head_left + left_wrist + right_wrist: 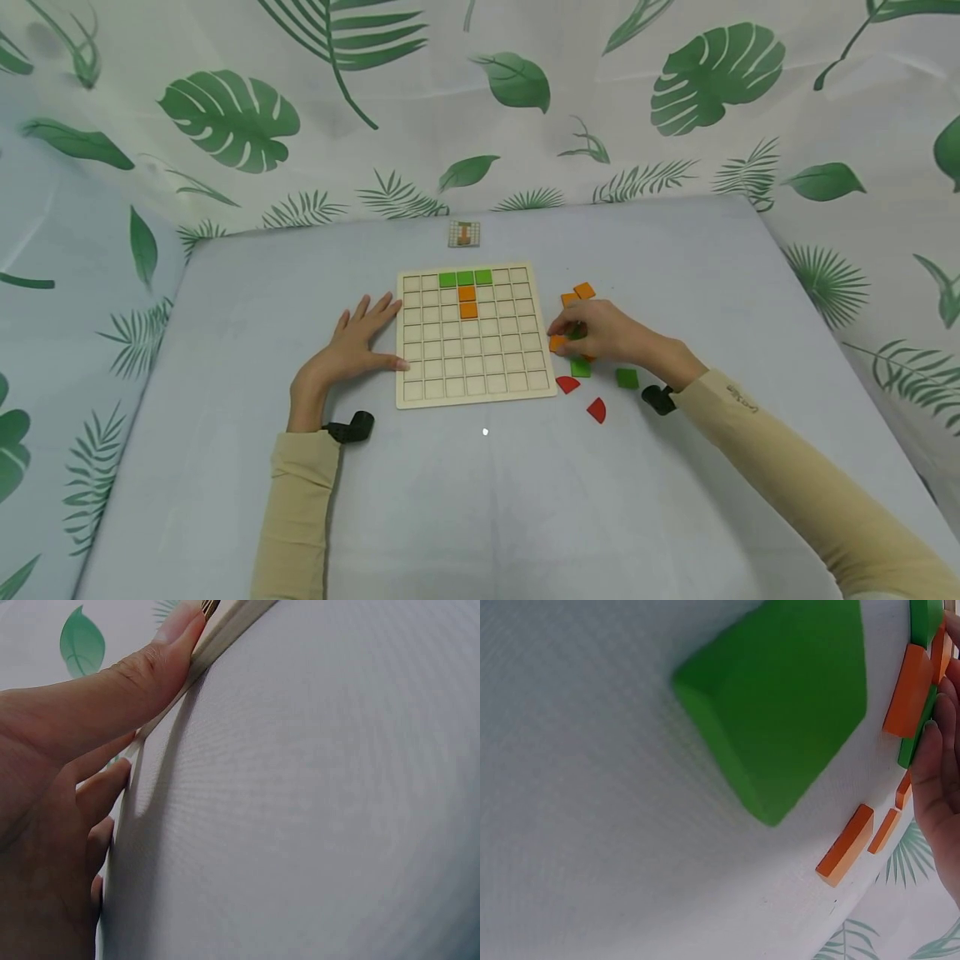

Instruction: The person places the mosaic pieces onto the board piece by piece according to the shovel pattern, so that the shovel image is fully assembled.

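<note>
A square wooden grid board (476, 404) lies on the table, with three green square tiles (465, 278) in a row in its top cells and two orange square tiles (468, 310) in a column beneath the middle one. My left hand (348, 350) is spread at the board's left side, its thumb (142, 682) resting on the edge. Beside the board's right edge, my right hand (600, 329) pinches an orange tile (556, 342) at its fingertips, over a loose cluster of green and orange tiles. That hand partly hides the cluster; only some fingers show in the right wrist view.
Two red quarter-round pieces (596, 410) lie near the board's lower right corner. A single green tile (627, 378) sits below the right wrist. More orange tiles (584, 290) lie beyond the right hand. Behind the board is a small pattern card (464, 234).
</note>
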Demonstrator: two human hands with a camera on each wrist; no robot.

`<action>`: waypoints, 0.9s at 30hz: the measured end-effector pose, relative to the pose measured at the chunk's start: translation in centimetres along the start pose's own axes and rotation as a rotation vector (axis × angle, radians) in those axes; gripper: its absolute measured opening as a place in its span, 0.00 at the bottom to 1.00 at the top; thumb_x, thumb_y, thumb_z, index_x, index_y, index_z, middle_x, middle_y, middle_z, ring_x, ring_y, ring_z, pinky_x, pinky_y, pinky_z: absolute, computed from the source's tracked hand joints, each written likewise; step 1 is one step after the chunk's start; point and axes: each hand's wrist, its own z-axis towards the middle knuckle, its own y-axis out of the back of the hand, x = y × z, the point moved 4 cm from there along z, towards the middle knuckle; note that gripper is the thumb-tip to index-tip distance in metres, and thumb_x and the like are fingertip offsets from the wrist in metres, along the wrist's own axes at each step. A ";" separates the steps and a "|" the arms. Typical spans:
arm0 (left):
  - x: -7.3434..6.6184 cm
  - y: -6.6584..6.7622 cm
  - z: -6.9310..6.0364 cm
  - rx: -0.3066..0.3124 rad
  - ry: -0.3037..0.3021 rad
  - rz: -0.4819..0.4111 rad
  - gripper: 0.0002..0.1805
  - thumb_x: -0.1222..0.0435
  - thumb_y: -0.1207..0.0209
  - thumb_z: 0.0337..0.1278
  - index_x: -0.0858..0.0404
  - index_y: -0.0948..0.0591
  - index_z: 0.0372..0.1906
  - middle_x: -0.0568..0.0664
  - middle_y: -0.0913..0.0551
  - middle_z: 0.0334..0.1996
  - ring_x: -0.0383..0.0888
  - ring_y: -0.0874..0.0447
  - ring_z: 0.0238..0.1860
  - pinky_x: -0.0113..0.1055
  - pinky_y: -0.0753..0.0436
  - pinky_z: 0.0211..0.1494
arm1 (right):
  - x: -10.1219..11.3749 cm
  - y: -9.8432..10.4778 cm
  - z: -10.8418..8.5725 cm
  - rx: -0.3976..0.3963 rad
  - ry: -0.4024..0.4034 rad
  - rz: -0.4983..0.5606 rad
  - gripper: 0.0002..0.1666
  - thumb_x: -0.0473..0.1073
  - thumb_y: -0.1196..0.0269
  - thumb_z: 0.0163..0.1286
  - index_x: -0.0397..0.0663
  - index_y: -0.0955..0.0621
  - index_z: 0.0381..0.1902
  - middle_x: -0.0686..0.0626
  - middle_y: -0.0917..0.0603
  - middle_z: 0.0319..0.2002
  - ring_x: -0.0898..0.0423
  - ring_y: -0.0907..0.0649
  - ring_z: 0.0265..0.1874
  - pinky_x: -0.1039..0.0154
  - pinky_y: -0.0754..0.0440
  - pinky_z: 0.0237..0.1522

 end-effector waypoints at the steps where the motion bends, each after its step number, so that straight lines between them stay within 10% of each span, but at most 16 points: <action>1: 0.0 0.0 0.0 0.000 -0.001 0.000 0.58 0.52 0.27 0.55 0.61 0.48 0.83 0.59 0.57 0.84 0.62 0.73 0.84 0.61 0.73 0.82 | 0.0 0.0 0.0 0.000 0.000 0.003 0.16 0.38 0.25 0.63 0.41 0.12 0.48 0.47 0.11 0.46 0.52 0.15 0.43 0.52 0.14 0.50; 27: 0.0 0.0 -0.1 0.010 0.001 -0.013 0.58 0.51 0.27 0.56 0.60 0.48 0.84 0.57 0.57 0.84 0.60 0.73 0.84 0.60 0.74 0.82 | 0.3 0.4 0.4 -0.106 0.038 0.017 0.10 0.32 0.31 0.68 0.40 0.13 0.47 0.49 0.11 0.38 0.55 0.17 0.34 0.63 0.16 0.39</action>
